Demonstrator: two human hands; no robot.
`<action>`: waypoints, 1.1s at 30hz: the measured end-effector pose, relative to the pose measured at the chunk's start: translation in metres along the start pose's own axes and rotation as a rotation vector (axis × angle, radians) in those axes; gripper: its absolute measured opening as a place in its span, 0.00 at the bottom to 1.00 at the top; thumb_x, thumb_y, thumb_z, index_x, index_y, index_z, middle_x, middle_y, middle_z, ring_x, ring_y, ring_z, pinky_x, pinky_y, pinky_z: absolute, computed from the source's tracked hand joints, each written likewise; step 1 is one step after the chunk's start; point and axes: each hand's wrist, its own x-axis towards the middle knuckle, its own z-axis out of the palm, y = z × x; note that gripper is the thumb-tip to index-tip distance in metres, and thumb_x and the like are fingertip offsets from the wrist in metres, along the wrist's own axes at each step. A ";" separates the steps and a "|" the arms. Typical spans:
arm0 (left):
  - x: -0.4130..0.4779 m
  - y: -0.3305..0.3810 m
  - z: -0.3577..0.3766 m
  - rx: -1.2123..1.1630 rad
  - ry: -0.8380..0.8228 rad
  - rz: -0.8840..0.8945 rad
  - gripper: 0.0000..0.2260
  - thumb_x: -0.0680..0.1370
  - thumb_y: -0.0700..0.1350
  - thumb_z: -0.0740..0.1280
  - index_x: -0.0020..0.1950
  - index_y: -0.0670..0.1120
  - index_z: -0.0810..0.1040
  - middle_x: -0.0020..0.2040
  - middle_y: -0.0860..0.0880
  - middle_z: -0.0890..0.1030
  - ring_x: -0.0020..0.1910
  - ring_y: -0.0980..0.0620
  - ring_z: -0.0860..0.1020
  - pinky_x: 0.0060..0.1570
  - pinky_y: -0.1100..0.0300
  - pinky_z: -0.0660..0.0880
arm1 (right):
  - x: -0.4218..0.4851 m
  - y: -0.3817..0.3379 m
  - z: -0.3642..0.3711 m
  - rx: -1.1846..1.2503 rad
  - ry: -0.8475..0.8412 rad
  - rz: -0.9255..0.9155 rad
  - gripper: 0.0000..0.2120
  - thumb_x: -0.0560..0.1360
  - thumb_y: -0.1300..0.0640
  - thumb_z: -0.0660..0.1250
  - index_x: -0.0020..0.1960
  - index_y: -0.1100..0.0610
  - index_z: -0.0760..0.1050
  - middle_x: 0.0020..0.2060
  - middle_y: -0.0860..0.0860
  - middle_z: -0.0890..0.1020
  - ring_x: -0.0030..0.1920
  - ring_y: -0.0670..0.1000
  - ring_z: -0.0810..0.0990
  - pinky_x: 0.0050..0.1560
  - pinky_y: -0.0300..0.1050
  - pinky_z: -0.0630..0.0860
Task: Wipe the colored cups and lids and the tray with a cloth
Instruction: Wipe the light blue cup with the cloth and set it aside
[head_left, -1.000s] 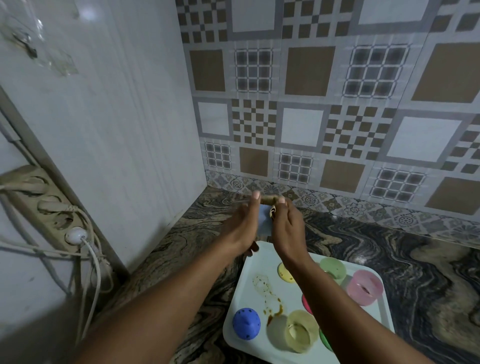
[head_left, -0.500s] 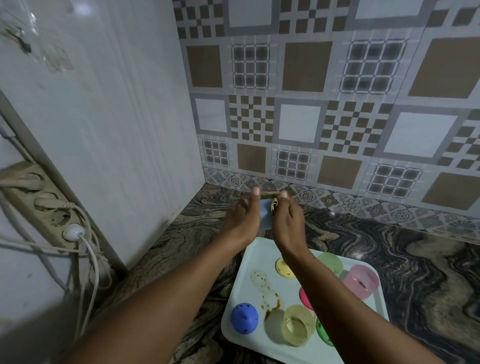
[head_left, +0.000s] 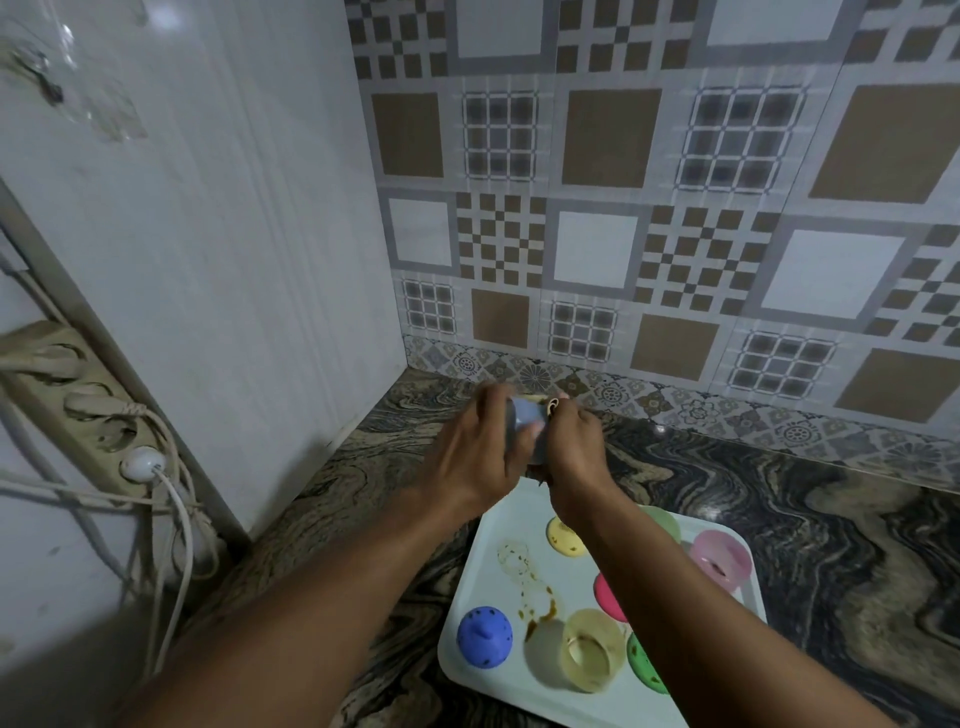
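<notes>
Above the far end of the tray, both my hands hold a light blue cup (head_left: 525, 422) between them. My left hand (head_left: 480, 460) curls over its left side. My right hand (head_left: 571, 452) pinches a bit of tan patterned cloth (head_left: 551, 404) against its right side; most of the cloth is hidden. The pale tray (head_left: 483, 566) lies on the counter, with brown stains (head_left: 532, 592) on it. On it stand a blue dotted lid (head_left: 484, 636), a yellow cup (head_left: 592, 649), a yellow lid (head_left: 563, 538), a pink cup (head_left: 719, 564), a green cup (head_left: 664, 522), a pink lid (head_left: 607, 597) and a green lid (head_left: 641, 661).
The dark marbled counter (head_left: 810, 519) runs into a corner. A patterned tile wall (head_left: 623, 208) closes the back and a white panel (head_left: 234, 260) the left. A power strip with a plugged white cable (head_left: 140, 460) hangs at the left.
My left fingers, straight before, have curled over the blue cup. Both hands have closed in on it and blur slightly. The tray's contents have not moved.
</notes>
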 end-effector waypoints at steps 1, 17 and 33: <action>-0.003 -0.009 -0.004 0.034 -0.034 0.136 0.27 0.80 0.63 0.51 0.67 0.43 0.68 0.58 0.42 0.75 0.47 0.44 0.78 0.39 0.59 0.73 | 0.002 -0.003 -0.002 0.048 -0.062 0.160 0.18 0.85 0.50 0.52 0.56 0.62 0.75 0.49 0.64 0.80 0.40 0.60 0.79 0.33 0.49 0.75; 0.014 -0.001 -0.005 -1.033 -0.041 -0.981 0.23 0.81 0.59 0.50 0.48 0.47 0.80 0.34 0.46 0.84 0.30 0.51 0.82 0.26 0.61 0.76 | -0.035 0.026 0.000 -0.431 -0.111 -0.960 0.24 0.85 0.55 0.51 0.80 0.56 0.59 0.79 0.52 0.63 0.80 0.46 0.57 0.78 0.42 0.56; 0.007 -0.002 -0.012 -0.733 -0.071 -0.781 0.18 0.83 0.56 0.49 0.44 0.48 0.73 0.42 0.43 0.77 0.39 0.47 0.77 0.33 0.58 0.71 | -0.025 0.016 -0.005 -0.315 -0.142 -0.760 0.19 0.86 0.51 0.51 0.66 0.54 0.77 0.60 0.46 0.82 0.60 0.43 0.80 0.56 0.39 0.77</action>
